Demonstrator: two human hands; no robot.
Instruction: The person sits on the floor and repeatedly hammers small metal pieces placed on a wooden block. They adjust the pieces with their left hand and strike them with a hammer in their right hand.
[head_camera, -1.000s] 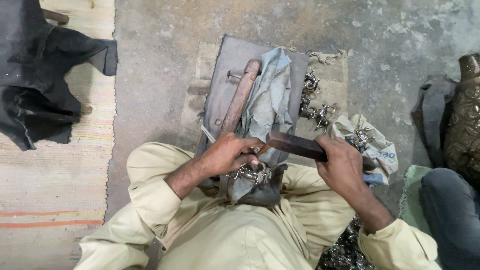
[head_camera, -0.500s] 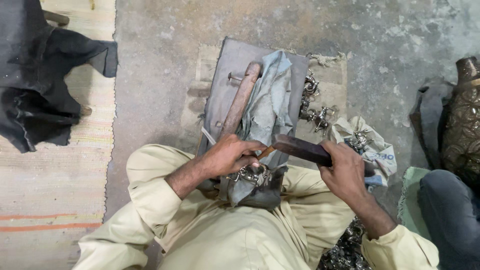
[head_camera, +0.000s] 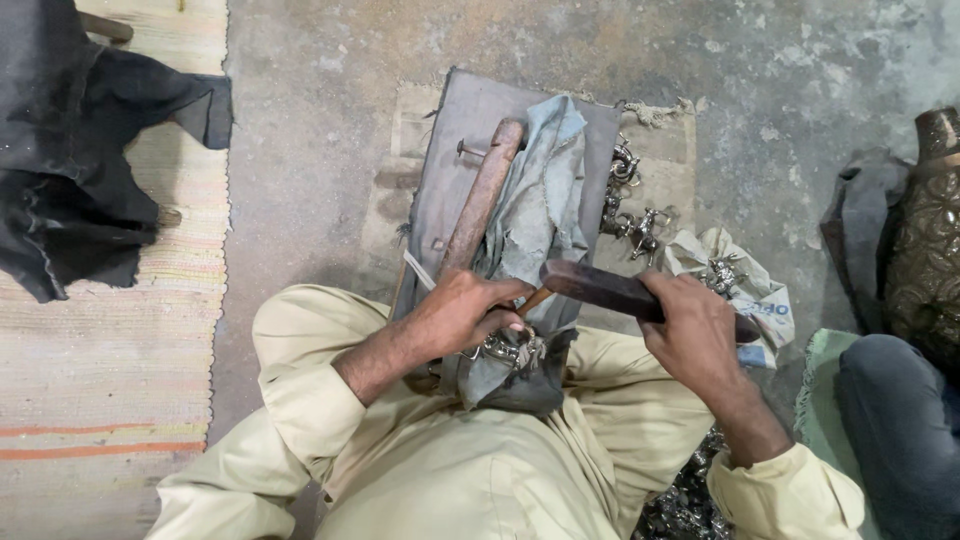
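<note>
Concrete floor (head_camera: 330, 130) bare beyond board; left hand (head_camera: 465, 312) grip pinches metal piece (head_camera: 505, 348), right hand (head_camera: 695, 325) clenches file handle (head_camera: 600, 288).

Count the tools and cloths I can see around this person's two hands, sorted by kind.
Dark wooden-handled tool, held by the right hand: 1
Brown wooden bars: 1
Grey-blue cloths, under the left hand: 1
Black cloths: 1
Grey boards: 1
Total: 5

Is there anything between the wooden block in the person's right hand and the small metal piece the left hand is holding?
Nothing visible. The right hand holds the block with its end right beside the left hand, which presses on the metal piece.
</note>
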